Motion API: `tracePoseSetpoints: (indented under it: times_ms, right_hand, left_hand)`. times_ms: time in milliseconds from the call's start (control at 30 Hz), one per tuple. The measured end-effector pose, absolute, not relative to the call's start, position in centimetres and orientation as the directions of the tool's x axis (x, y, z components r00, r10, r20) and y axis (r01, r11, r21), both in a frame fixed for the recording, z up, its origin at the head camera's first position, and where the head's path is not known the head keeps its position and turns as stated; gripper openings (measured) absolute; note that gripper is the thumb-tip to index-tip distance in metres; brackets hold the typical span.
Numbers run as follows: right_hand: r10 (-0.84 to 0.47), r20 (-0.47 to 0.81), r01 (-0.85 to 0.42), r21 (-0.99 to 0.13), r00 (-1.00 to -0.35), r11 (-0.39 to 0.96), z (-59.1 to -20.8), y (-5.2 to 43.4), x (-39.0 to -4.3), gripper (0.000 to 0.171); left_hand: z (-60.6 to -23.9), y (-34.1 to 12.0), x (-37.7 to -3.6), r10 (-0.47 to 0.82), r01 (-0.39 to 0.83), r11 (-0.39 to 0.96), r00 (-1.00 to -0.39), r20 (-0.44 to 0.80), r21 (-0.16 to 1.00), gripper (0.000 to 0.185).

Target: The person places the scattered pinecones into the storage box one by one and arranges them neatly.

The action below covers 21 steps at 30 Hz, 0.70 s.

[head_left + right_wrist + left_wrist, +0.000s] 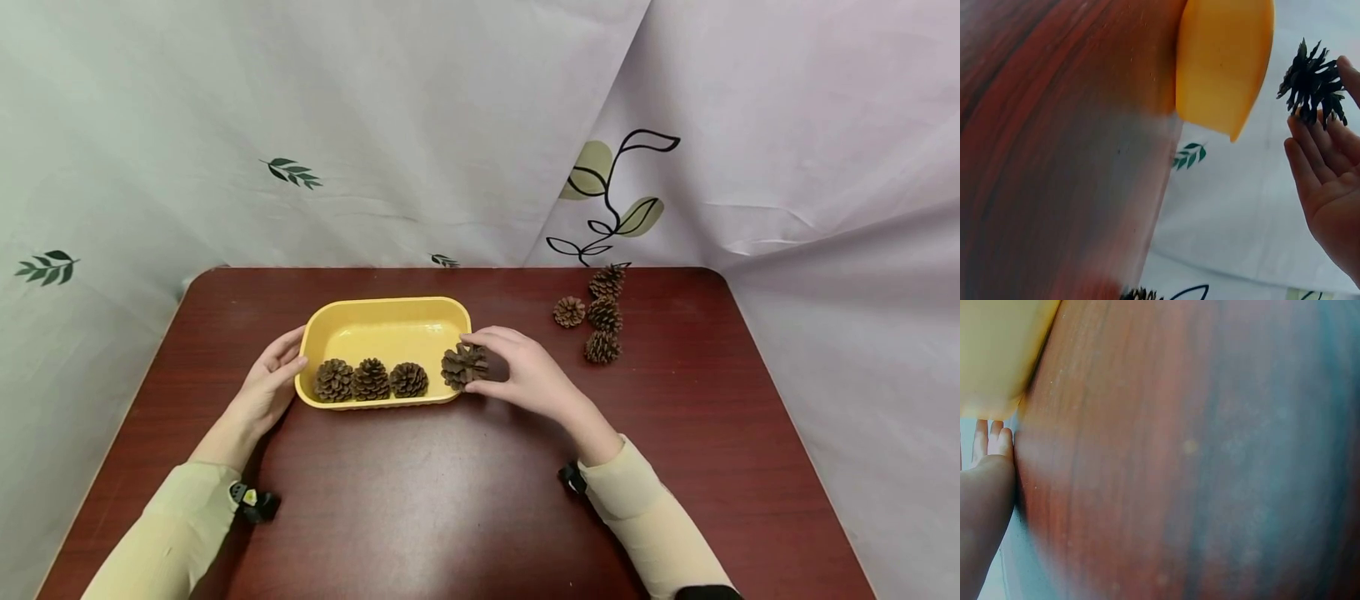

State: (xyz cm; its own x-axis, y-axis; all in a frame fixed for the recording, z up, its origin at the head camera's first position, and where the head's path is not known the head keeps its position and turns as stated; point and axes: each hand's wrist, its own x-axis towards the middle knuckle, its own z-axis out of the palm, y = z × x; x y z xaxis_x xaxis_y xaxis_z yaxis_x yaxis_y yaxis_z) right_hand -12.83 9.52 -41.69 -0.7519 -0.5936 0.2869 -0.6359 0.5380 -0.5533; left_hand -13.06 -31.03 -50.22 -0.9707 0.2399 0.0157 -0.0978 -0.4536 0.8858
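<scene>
Three pine cones (371,380) line the yellow tray (390,329); a fourth cone (462,366), pinched by right hand (517,375), hovers at its right rim. Left hand (270,379), fingers straight, steadies the tray. Best lowered upright beside the row.

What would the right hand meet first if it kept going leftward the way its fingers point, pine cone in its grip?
Probably the third pine cone in the yellow tray; the right hand carries its pine cone over the tray's right rim, though height is unclear.

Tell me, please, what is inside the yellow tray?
Three pine cones stand in a row along the near wall of the yellow tray. The right hand holds a fourth pine cone at its right end; the floor beneath is hidden.
</scene>
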Motion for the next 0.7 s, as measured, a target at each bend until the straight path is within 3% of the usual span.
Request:
tracePoseSetpoints:
  times_ms: [700]
  right_hand:
    - [-0.695,0.145,-0.671,-0.457,-0.704,0.584,-42.6,6.7,-15.5,0.063]
  left_hand:
    - [-50.2,-31.1,-13.1,0.227,-0.104,-0.432,-0.974,-0.003,0.896,0.048]
